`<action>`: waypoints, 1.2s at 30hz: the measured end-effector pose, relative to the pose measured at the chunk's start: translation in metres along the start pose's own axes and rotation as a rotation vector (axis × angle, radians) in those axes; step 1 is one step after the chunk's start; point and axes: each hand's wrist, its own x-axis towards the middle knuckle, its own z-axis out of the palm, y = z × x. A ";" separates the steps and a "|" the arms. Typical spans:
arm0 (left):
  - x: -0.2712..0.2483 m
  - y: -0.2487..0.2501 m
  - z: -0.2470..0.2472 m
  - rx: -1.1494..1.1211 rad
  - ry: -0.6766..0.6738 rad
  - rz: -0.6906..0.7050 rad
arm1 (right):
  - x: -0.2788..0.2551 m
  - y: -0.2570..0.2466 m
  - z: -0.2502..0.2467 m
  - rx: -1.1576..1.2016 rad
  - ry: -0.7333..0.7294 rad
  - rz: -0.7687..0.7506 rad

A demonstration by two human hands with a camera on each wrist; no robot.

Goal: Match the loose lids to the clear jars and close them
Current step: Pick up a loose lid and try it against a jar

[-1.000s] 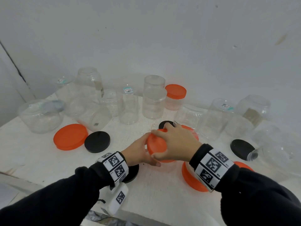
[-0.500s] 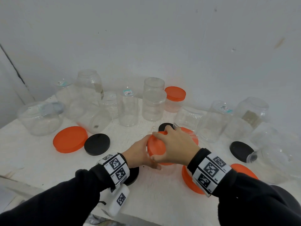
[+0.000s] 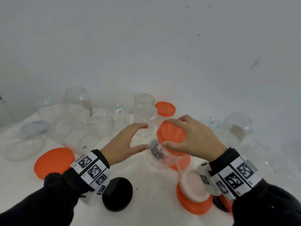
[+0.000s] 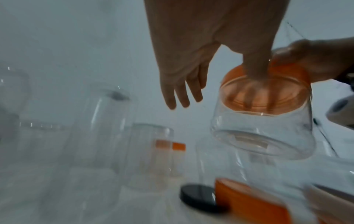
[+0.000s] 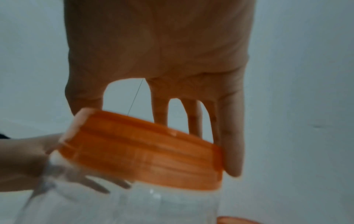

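The right hand (image 3: 193, 137) grips the round orange plastic lid (image 3: 171, 133) on the tilted clear plastic jar (image 3: 164, 158), the left hand (image 3: 125, 142) is spread wide beside it; better to steady the jar before turning.

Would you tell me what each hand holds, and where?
Right hand grips the orange lid on the clear jar by its rim; left hand is open, holding nothing.

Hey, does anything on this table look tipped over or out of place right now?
Yes. The clear jar with the orange lid hangs tilted in the right hand, off the table. Another jar at left lies on its side. No spill shows.
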 end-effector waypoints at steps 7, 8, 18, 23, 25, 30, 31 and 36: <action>0.060 -0.028 -0.041 0.465 0.341 0.182 | 0.049 0.029 -0.030 0.062 0.255 0.169; 0.066 -0.034 -0.044 0.521 0.347 0.180 | 0.057 0.033 -0.030 0.061 0.272 0.194; 0.086 -0.082 -0.037 0.736 0.072 -0.109 | 0.127 0.050 -0.011 -0.029 0.247 0.400; 0.088 -0.091 -0.032 0.754 0.128 -0.075 | 0.156 0.063 -0.007 -0.066 0.200 0.492; 0.089 -0.094 -0.030 0.744 0.186 -0.030 | 0.165 0.069 -0.003 -0.089 0.180 0.525; 0.087 -0.093 -0.029 0.734 0.237 -0.006 | 0.183 0.081 0.010 -0.188 0.121 0.601; 0.087 -0.092 -0.029 0.738 0.234 -0.002 | 0.186 0.083 0.012 -0.192 0.099 0.612; 0.087 -0.092 -0.029 0.738 0.201 -0.019 | 0.198 0.092 0.016 -0.175 -0.046 0.632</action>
